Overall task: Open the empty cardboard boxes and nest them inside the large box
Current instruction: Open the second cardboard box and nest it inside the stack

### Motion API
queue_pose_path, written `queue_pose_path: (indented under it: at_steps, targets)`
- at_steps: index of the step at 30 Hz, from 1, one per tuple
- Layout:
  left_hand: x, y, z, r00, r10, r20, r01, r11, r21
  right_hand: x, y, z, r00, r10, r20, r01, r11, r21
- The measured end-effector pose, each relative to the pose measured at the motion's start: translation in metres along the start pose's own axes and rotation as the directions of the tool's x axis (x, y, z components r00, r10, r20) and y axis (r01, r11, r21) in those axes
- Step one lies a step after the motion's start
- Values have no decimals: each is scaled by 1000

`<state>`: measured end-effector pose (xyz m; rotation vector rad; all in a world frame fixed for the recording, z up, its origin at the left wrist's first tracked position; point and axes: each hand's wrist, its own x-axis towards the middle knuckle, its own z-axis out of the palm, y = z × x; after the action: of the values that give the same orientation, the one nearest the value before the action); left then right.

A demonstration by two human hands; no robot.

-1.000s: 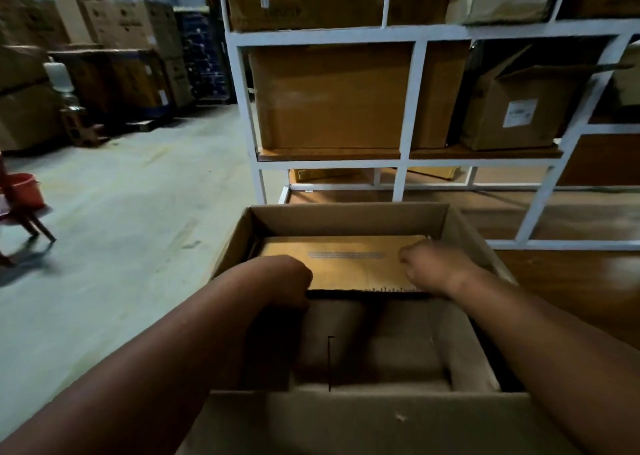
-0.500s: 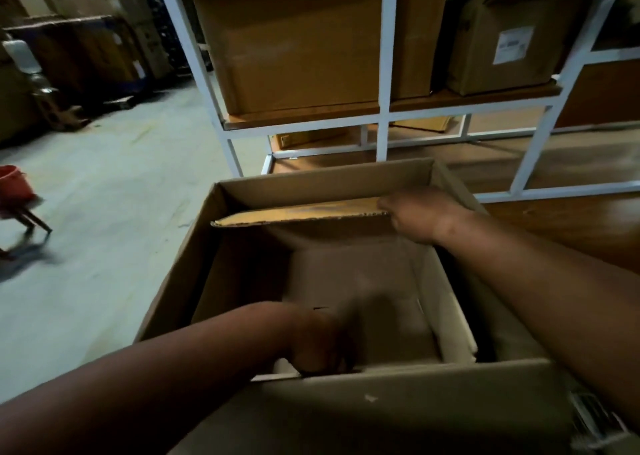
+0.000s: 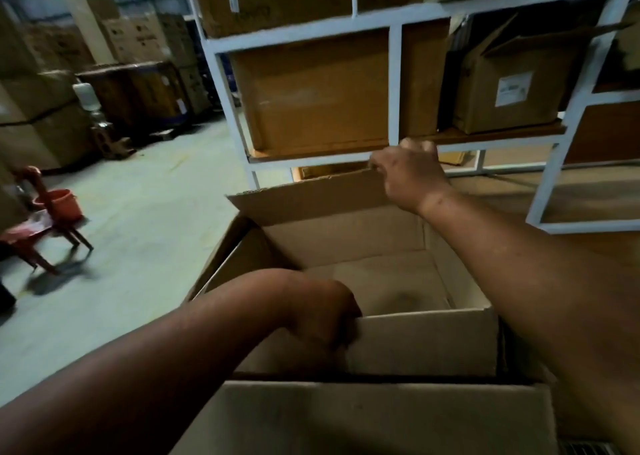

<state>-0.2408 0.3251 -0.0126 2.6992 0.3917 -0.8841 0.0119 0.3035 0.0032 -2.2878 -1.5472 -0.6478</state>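
from the head view we look down into the large box (image 3: 388,416), its near wall filling the bottom of the frame. the smaller box (image 3: 377,281) sits open inside it, against the far side. our left hand (image 3: 325,316) curls over the near flap (image 3: 426,343) of the smaller box and grips its top edge. our right hand (image 3: 410,174) is raised at the back and pinches the far flap (image 3: 304,198), which stands nearly upright. behind them is a white shelf rack (image 3: 394,83) stacked with cartons. a red chair (image 3: 38,219) with an orange bucket (image 3: 62,205) stands on the concrete floor at the left.
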Motion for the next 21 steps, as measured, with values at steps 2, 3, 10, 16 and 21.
queue_pose_path:
  at_steps: [2,3,10,16,21]
  targets:
    - [-20,8,-11,999,-14,-41,17,998,53,17,-2,-23,999,20,-43,-19,999,28]
    - [-29,11,-14,997,-17,-70,22,997,75,24,-5,-34,999,5,-40,-4,999,39]
    - [-89,32,-16,983,-34,-183,52,994,93,2,-41,-89,906,-311,288,171,889,424]
    - [-122,44,-22,946,-43,-320,91,987,136,-8,-75,-132,305,-460,833,-112,852,512]
    - [-126,51,-11,936,1,-351,82,971,223,-27,-91,-106,384,-173,907,330,943,40]
